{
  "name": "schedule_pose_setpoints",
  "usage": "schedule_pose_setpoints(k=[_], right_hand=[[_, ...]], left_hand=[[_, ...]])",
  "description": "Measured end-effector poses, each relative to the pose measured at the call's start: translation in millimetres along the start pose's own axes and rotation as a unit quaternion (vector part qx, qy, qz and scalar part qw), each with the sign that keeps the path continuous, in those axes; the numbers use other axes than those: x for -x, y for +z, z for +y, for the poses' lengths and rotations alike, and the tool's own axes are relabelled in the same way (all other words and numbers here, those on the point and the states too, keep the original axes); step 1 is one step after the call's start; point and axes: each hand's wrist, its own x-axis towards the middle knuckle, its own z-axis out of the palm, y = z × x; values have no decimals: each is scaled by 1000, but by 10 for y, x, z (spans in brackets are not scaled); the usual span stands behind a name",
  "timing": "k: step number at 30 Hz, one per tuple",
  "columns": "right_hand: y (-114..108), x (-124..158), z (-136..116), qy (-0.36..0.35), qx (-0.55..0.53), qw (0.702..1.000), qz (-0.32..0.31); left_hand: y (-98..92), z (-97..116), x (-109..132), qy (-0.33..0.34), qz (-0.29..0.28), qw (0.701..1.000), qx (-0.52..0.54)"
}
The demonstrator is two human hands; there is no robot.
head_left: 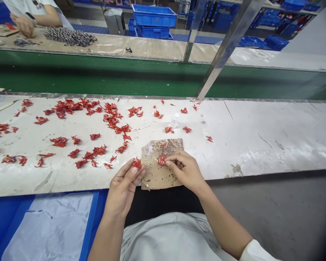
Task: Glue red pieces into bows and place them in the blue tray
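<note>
Small, glossy red pointed pieces (70,106) dot the white worktop (260,127). My left hand's (123,185) fingers pinch a single red piece (137,162). Rightward, on speckled brown cardboard (157,180), my right hand's (187,169) fingers meet a red oval (161,160), grip unclear. I judge they're picking there; that calls for steadiness.

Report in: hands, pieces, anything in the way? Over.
Left hand pinching small, spiky, glossy red piece. Right hand at round red object on speckled brown cardboard sheet. Nothing visibly blocking either hand.
</note>
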Motion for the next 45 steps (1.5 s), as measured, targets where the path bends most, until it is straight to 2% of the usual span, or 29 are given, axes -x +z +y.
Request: schedule_pose_setpoints(k=[4, 9, 13, 17, 21, 26, 31, 34, 37, 39, 42, 45], right_hand=[[-24, 114, -52, -1, -6, 1000, -24], [-15, 125, -216, -71, -31, 994, -73], [50, 96, -335, -115, -103, 983, -96], [108, 105, -387, -120, -147, 975, -118], [140, 173, -393, -114, -159, 972, -132], [137, 202, -376, -124, -151, 971, -136], [116, 304, -315, -150, -94, 971, -160], [159, 415, -168, -169, -50, 975, -134], [275, 459, 57, -166, -47, 983, -59], [379, 451, 194, -168, -68, 983, -37], [550, 439, 312, -176, -114, 974, -82], [728, 520, 305, -152, -165, 962, -155]], left_hand=[[14, -23, 68, -39, -18, 999, 6], [63, -75, 191, -82, -53, 995, 17], [71, -141, 293, -127, -107, 986, 17], [42, -202, 350, -157, -162, 974, 33], [-1, -234, 382, -163, -206, 964, 33], [-61, -265, 382, -172, -218, 960, 37], [-83, -343, 462, -171, -217, 960, 47], [-99, -400, 487, -178, -237, 953, 57], [-205, -397, 459, -161, -249, 953, 67], [-323, -373, 490, -141, -260, 953, 68], [-523, -356, 639, -103, -256, 959, 68], [-722, -348, 853, -76, -218, 971, 65]])
